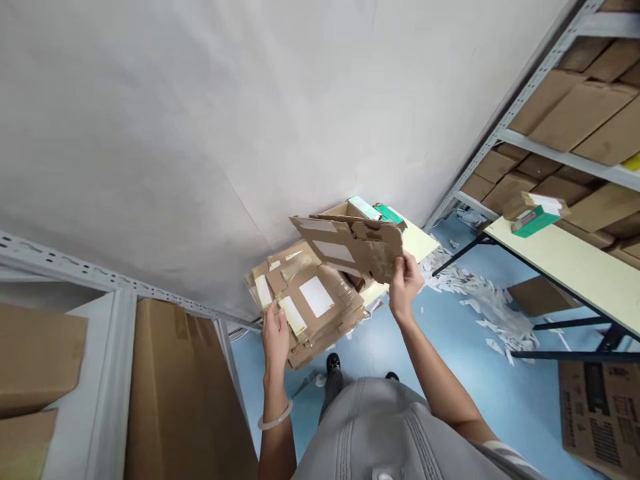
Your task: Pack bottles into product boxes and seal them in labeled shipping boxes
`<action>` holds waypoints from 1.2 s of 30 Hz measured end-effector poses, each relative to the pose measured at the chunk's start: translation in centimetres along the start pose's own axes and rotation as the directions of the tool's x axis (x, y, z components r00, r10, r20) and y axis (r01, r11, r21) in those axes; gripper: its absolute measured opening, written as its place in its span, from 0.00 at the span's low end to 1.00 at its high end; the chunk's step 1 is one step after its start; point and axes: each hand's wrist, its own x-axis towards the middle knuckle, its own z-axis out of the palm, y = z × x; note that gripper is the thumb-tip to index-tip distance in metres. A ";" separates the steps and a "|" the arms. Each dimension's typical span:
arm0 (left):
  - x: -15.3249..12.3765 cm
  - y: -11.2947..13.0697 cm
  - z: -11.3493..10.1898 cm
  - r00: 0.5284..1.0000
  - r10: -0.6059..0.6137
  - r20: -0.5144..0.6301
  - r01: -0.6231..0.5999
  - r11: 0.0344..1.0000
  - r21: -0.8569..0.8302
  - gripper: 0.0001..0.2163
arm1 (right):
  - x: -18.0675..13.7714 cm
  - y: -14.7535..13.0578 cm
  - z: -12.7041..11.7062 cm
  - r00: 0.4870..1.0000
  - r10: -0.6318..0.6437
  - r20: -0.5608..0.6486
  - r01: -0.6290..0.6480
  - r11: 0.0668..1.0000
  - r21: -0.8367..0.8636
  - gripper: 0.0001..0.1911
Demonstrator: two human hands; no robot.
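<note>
A stack of flattened brown cardboard boxes (310,303) with white labels and tape lies on a pale table against the white wall. My left hand (275,333) rests on the stack's near left edge, fingers curled onto the cardboard. My right hand (404,283) is closed on the lower right corner of one flattened cardboard box (353,247), which it holds lifted and tilted above the stack. A green and white small box (381,212) sits behind the lifted piece.
A metal shelf (575,160) full of brown cartons stands at the right. A pale table (575,267) with a green box (535,217) is in front of it. Paper scraps (480,300) litter the blue floor. Large cartons (170,393) stand at the lower left.
</note>
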 end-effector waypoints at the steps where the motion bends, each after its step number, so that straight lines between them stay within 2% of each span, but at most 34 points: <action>1: -0.3 1.0 0.5 1.000 0.008 0.005 -0.008 1.000 0.001 0.22 | 0.6 0.1 -1.6 0.998 0.050 -0.037 -0.049 0.998 0.036 0.19; 4: -1.6 5.0 2.7 0.998 0.053 0.043 -0.053 0.998 -0.019 0.23 | 1.9 1.4 -7.1 0.981 0.178 -0.071 -0.165 0.973 0.161 0.20; 7: -2.9 9.6 6.2 0.987 0.125 0.101 -0.116 0.989 -0.089 0.23 | 2.5 3.8 -12.9 0.958 0.277 -0.070 -0.250 0.932 0.264 0.21; 11: -4.9 15.6 12.9 0.952 0.235 0.194 -0.177 0.945 -0.275 0.25 | 3.5 7.7 -21.1 0.913 0.397 -0.088 -0.339 0.862 0.376 0.21; 14: -7.2 19.7 18.7 0.908 0.270 0.320 -0.131 0.908 -0.397 0.26 | 4.4 10.3 -27.6 0.873 0.477 -0.104 -0.383 0.802 0.458 0.21; 16: -9.2 22.2 22.4 0.861 0.295 0.414 -0.106 0.900 -0.423 0.25 | 4.9 11.7 -31.9 0.840 0.526 -0.135 -0.407 0.773 0.486 0.22; 20: -12.6 26.9 29.0 0.748 0.364 0.556 -0.133 0.902 -0.411 0.24 | 5.6 13.9 -39.2 0.762 0.588 -0.272 -0.413 0.765 0.495 0.24; 25: -15.0 32.3 38.5 0.594 0.430 0.680 -0.193 0.897 -0.398 0.22 | 6.3 17.2 -46.2 0.660 0.600 -0.451 -0.407 0.791 0.456 0.26; 27: -16.0 34.5 43.3 0.512 0.461 0.725 -0.222 0.886 -0.407 0.21 | 6.7 19.1 -48.8 0.598 0.600 -0.531 -0.400 0.798 0.451 0.27; 31: -19.1 40.2 53.7 0.320 0.530 0.785 -0.271 0.845 -0.460 0.18 | 9.0 23.0 -54.2 0.436 0.559 -0.705 -0.355 0.827 0.436 0.26; 36: -24.5 50.0 65.9 0.100 0.601 0.793 -0.257 0.786 -0.563 0.18 | 15.1 25.8 -61.0 0.350 0.431 -0.832 -0.318 0.890 0.327 0.23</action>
